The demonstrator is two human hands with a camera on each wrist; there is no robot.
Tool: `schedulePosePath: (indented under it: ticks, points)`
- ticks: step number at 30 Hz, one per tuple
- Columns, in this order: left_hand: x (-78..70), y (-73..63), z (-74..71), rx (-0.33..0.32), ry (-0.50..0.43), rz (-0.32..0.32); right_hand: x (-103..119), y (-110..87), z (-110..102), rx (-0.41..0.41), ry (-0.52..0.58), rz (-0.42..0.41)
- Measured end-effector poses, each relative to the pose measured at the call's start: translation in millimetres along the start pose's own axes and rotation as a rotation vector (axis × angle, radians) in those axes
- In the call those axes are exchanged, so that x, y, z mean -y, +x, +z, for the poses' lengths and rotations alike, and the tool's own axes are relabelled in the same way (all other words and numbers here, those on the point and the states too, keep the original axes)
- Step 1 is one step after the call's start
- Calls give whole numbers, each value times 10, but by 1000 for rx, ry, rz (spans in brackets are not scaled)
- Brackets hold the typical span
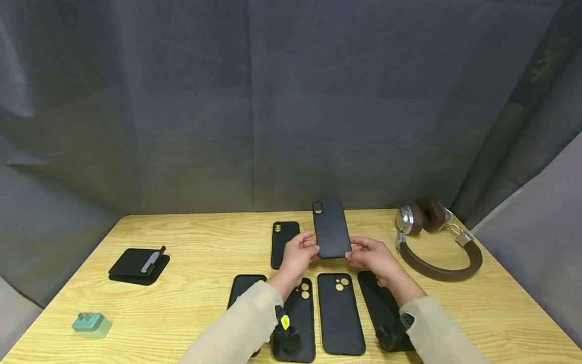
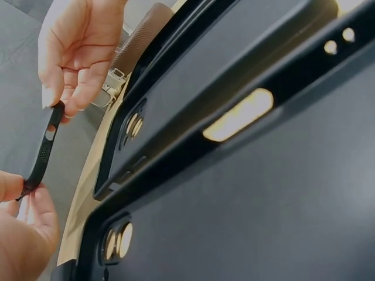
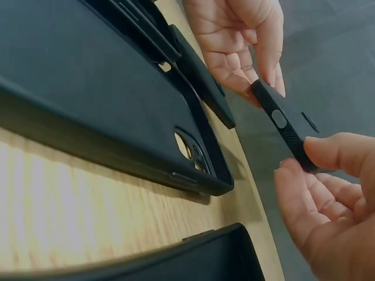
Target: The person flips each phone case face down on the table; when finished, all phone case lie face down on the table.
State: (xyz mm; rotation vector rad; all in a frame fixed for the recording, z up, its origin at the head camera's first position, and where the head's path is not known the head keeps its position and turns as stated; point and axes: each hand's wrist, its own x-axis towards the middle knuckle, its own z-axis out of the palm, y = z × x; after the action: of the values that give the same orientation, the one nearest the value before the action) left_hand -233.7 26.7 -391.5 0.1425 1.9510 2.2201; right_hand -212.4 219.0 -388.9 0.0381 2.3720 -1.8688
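Observation:
A black phone case (image 1: 333,228) is held up above the table, tilted, its camera cutout at the upper left. At its lower left corner, my left hand (image 1: 297,257) pinches it between thumb and fingers; my right hand (image 1: 374,258) pinches the lower right corner. In the right wrist view, the end edge of the case (image 3: 287,126) shows a port hole between both hands. Beneath and around the hands lie more black cases: one behind (image 1: 283,240), and a front row including a case (image 1: 341,316) in the middle and another (image 1: 379,303) partly hidden by my right arm.
Brown and silver headphones (image 1: 443,274) lie at the right of the wooden table (image 1: 195,303). On the left are a black folded wallet-like item (image 1: 134,263) with a grey strip and a small teal block-shaped object (image 1: 92,326). A grey curtain (image 1: 191,126) hangs behind.

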Motion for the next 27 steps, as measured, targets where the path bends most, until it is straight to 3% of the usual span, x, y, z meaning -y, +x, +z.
schedulePosePath:
  ticks: [4,9,17,27]
  points:
    - [-41,-32,-9,1,2,2,2,18,17,2,-57,13]
    - [127,89,-42,-2,24,15,1,29,38,18,-79,5]
    - [193,119,-79,41,185,2,20,89,59,7,-176,47]
    - [223,134,-69,34,273,-36,-27,158,57,43,-255,91]
